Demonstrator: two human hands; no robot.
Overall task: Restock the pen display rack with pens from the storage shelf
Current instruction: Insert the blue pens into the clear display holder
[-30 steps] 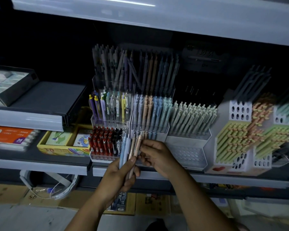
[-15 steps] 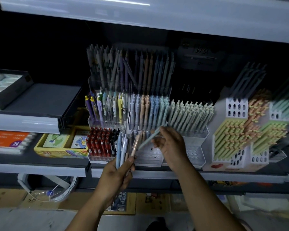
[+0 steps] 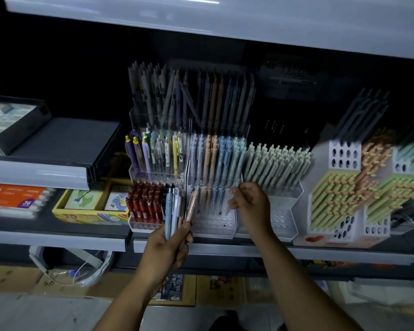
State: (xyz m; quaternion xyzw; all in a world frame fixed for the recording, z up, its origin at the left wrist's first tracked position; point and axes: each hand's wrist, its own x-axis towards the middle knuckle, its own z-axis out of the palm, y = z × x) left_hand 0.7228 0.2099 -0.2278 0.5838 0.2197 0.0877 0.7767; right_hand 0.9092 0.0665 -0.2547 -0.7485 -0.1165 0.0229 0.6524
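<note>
Since the earlier frame the right hand (image 3: 251,204) has dropped from the middle row of the pen display rack (image 3: 215,226) to its lowest front tier, and the pen it carried slanted now points downward.

Nearest, the left hand (image 3: 167,249) is curled round a bundle of pens (image 3: 175,206), blue, white and peach. They stand upright out of the fist, with the thumb pressing the peach one from the side. Just up and to the right of that hand, the right hand has its fingers and thumb drawn together, pinching a pale pen (image 3: 227,208). Only a short bit of the pen shows below the fingers, right over the holes of the front tier.

Directly behind the left hand's bundle, red pens (image 3: 144,204) fill a clear tray. Out to that hand's left, a yellow box (image 3: 89,217) sits on the shelf (image 3: 58,237).

Above the right hand stand pastel pens (image 3: 215,158), with mint pens (image 3: 277,163) beside them. Beyond those, a dim back row of taller pens (image 3: 191,96) rises. Well off to the right hand's right, a white holder (image 3: 344,161) is pierced with round holes.
</note>
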